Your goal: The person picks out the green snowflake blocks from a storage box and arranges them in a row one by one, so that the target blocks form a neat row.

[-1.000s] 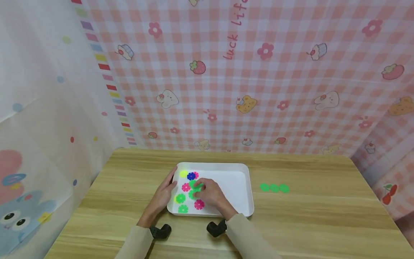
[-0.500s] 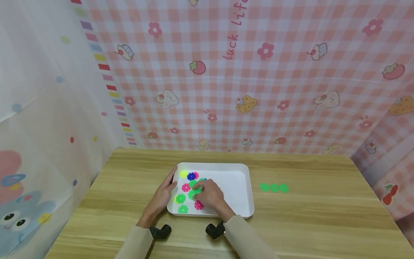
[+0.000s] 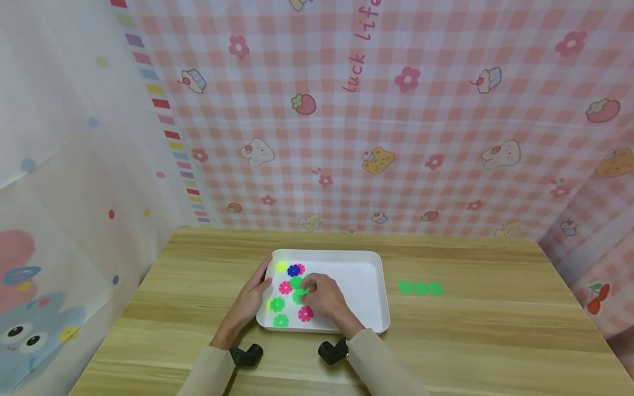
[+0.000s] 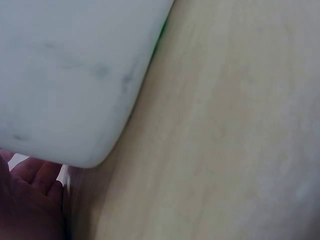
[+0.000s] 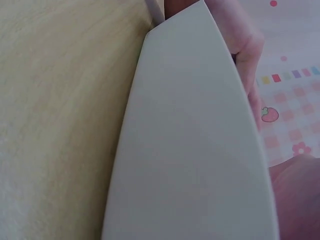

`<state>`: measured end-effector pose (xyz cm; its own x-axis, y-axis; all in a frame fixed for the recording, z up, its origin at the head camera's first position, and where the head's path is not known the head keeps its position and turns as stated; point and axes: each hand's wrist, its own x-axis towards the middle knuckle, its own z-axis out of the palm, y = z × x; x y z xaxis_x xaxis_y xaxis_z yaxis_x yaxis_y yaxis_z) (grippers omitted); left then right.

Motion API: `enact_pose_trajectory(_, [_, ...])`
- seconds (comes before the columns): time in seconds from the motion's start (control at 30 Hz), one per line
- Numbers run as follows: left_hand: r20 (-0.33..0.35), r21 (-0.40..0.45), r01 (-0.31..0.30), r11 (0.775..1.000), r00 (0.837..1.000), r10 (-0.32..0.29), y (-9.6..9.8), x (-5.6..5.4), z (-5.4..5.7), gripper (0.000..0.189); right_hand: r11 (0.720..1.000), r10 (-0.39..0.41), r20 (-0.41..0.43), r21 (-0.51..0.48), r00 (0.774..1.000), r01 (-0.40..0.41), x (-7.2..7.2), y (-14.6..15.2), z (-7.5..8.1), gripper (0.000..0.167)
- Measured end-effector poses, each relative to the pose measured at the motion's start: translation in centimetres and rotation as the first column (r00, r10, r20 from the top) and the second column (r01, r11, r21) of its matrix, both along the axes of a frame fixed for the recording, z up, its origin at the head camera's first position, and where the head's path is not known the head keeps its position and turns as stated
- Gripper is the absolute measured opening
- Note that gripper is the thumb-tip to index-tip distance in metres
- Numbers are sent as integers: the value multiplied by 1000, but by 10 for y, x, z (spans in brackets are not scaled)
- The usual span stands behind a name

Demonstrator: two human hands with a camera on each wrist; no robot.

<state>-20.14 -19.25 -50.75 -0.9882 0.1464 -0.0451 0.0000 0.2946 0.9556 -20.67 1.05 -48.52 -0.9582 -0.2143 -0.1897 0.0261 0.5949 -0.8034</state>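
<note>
1. In the head view, my right hand [image 3: 324, 297] is over the left-middle of the white tray [image 3: 359, 291], its fingers bent down to the green notched discs [image 3: 298, 297]. I cannot tell whether thumb and forefinger pinch one; the hand hides the contact.
2. My left hand [image 3: 252, 297] holds the tray's left wall, thumb at the rim and fingers along the outside.
3. Those green discs lie in the tray beside a pink notched disc [image 3: 285, 287], near a dark blue one [image 3: 294, 270]; three more green discs [image 3: 420, 288] sit in a row on the wooden table [image 3: 495, 313], right of the tray.
4. I judge each disc to be thin plastic: very light, fairly stiff, slick on its faces, unlikely to break under a fingertip grip.
5. I'd take hold at opposite edges, where the notches give purchase; pressing flat on a face would probably only slide it.
6. Where discs overlap, a neighbour might drag along.
7. The tray also looks light and likely to skid, so its side wall is the sensible hold.
</note>
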Motion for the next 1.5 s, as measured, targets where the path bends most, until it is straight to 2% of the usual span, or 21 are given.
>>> enact_pose_trajectory(0.17, [10,1,0,1000,1000,0,1,0,2,55,999,4,-33,-51,999,-5,-1,3,-2,14])
enact_pose_trajectory(0.23, [-4,-5,-2,1000,1000,2,-1,-4,-7,55,999,3,-33,-54,999,-5,-1,4,-2,13])
enact_pose_trajectory(0.37, [-20,-3,-2,1000,1000,2,-2,-3,-10,55,998,3,-39,-69,999,-6,-2,5,-2,13])
enact_pose_trajectory(0.6, [-1,-5,-5,1000,1000,5,-1,-3,-5,54,996,-10,-53,-86,999,6,-3,11,4,12])
enact_pose_trajectory(0.8, [34,4,-10,1000,999,10,2,1,8,55,995,-23,-76,-102,997,15,-4,22,20,13])
enact_pose_trajectory(0.9, [31,6,-4,1000,1000,4,2,2,8,55,993,-31,-89,-114,996,21,-4,30,27,14])
enact_pose_trajectory(1.17, [-14,-3,-4,1000,1000,4,-1,-3,-8,55,983,-100,-147,-165,984,75,-5,60,41,13])
enact_pose_trajectory(1.27, [-21,1,-7,1000,1000,7,-2,-4,-10,55,977,-135,-172,-188,976,102,-5,72,44,13])
enact_pose_trajectory(1.5, [-15,-2,-4,1000,1000,4,-2,-4,-9,55,962,-216,-139,-200,967,186,-6,105,50,14])
